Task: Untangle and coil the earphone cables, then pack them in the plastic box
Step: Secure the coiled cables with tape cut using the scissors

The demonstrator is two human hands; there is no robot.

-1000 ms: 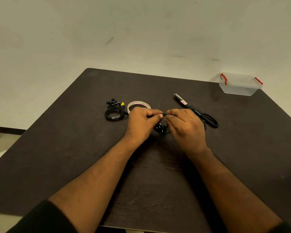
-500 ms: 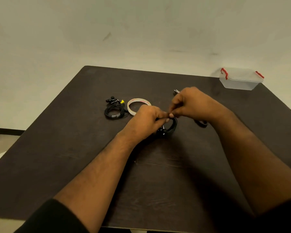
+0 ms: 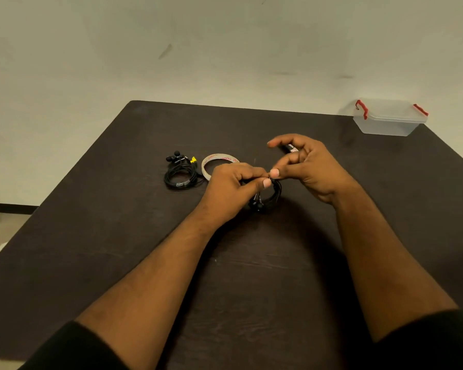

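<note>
One set of earphones (image 3: 181,173) is already lying coiled and bound on the table (image 3: 118,236), to the left of a roll of tape (image 3: 219,162). A second coil (image 3: 269,194) is being held just above the table near the middle. It is being gripped by the left hand (image 3: 233,188), whose fingers are closed around its left part. The top of the coil is being pinched by the thumb and a finger of the right hand (image 3: 310,166), while the other fingers of this hand are being spread open. Probably a piece of tape is being wrapped around this coil, but the piece itself is too small to be seen. The plastic box (image 3: 389,120) is standing well apart at the far right corner, with its lid still on. So the coiling is judged as almost finished, and the packing of both coils is still waiting to be done.
</note>
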